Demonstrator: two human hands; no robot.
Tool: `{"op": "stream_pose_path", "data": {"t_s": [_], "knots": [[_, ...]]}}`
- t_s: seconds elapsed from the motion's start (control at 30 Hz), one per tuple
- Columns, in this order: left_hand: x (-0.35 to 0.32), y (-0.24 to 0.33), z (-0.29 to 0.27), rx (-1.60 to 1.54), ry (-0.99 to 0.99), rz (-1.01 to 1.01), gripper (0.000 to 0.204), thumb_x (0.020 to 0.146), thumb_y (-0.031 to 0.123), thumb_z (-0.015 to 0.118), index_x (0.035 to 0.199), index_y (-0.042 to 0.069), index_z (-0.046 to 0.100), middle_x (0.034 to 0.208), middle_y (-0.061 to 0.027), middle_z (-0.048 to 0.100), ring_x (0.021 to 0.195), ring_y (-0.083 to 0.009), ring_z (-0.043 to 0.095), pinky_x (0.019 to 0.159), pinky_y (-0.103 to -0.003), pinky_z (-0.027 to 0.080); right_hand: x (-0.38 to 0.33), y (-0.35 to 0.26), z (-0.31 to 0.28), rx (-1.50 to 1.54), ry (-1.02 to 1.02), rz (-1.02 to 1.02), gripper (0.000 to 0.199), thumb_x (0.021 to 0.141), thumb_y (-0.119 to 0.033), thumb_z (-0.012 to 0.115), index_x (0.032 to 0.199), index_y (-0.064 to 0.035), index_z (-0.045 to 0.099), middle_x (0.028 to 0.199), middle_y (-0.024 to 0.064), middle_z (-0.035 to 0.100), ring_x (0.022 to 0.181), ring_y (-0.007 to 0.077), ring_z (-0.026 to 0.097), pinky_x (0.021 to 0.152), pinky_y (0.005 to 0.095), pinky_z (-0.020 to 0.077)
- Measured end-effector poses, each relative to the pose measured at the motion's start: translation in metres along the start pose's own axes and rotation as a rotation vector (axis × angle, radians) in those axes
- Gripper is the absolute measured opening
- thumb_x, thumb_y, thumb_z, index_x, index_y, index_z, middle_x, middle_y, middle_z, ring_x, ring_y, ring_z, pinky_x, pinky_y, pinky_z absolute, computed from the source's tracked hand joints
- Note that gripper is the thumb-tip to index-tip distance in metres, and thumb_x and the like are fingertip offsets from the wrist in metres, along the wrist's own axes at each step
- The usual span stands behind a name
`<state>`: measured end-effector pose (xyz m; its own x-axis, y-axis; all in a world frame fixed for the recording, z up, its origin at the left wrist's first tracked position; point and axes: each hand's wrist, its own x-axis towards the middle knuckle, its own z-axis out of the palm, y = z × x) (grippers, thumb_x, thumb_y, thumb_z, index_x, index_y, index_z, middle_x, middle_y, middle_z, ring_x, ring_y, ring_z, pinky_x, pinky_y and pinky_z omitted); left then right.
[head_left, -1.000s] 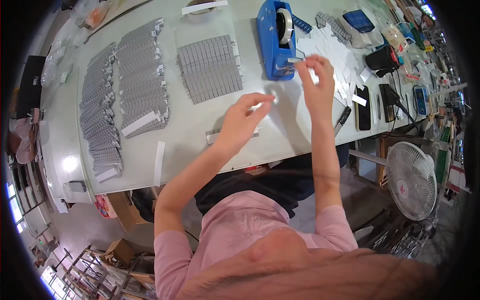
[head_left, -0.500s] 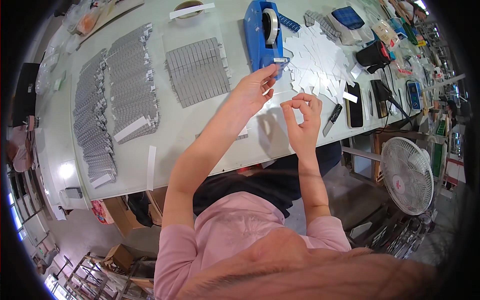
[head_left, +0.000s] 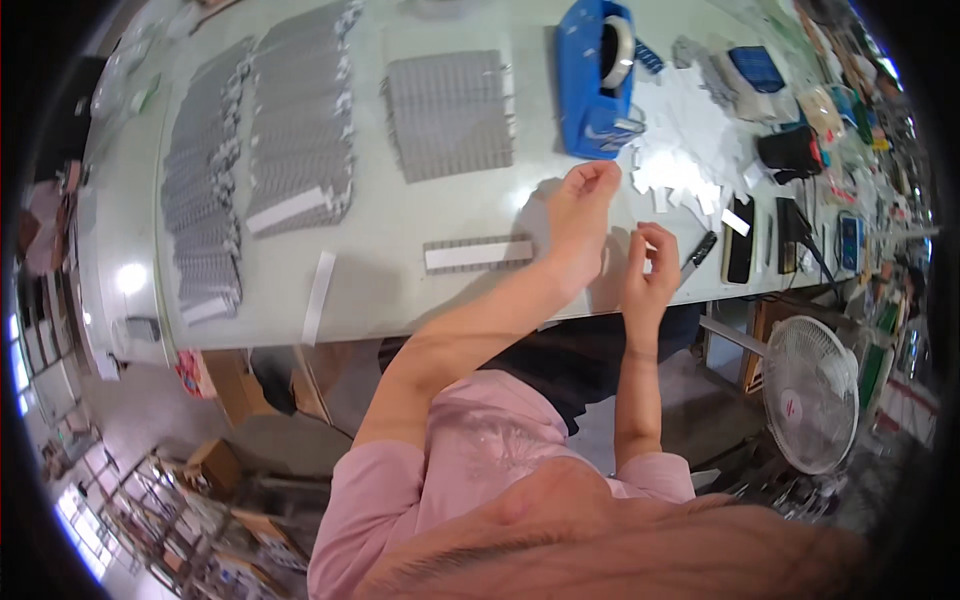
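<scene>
Both hands point(head_left: 612, 235) pulled nearer — 1 tape dispenser point(head_left: 597, 75) (blue).

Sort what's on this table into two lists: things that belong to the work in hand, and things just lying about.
In use:
left hand, raised near the blue tape dispenser
right hand, fingers pinched together
white paper slips
grey strip with white band
rows of grey strips

Lying about:
black phone
pen
calculator
white fan

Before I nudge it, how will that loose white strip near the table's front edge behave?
The white strip looks thin and flat, so probably floppy and very light. Lying flush on the smooth table, it may slide rather than lift, and be hard to pinch.
</scene>
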<state>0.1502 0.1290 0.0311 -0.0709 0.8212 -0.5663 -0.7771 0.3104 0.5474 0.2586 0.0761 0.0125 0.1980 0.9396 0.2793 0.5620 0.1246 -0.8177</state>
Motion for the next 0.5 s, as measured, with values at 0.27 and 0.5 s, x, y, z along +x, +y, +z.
{"op": "stream_pose_path", "data": {"t_s": [0.27,0.5], "knots": [[-0.082,0.036,-0.134,0.253,-0.025,0.374,0.014,0.086,-0.002,0.063,0.097,0.004,0.057,0.089,-0.001,0.057,0.083,-0.0088,0.054,0.074,-0.022,0.044,-0.042,-0.045,0.004,0.349,-0.396,0.26,0.01,0.084,0.003,0.064,0.092,0.0013,0.068,0.083,0.0055,0.065,0.074,0.0091,0.059,0.067,0.0206,0.0466],[-0.127,0.087,-0.193,0.459,-0.036,0.149,0.012,0.085,-0.007,0.065,0.09,0.003,0.06,0.088,-0.0024,0.065,0.076,-0.0045,0.056,0.067,-0.017,0.044,-0.058,-0.052,0.027,0.593,-0.547,0.613,0.005,0.084,0.002,0.068,0.088,0.0012,0.066,0.077,0.0011,0.064,0.07,0.0049,0.058,0.063,0.0185,0.0454]]}}
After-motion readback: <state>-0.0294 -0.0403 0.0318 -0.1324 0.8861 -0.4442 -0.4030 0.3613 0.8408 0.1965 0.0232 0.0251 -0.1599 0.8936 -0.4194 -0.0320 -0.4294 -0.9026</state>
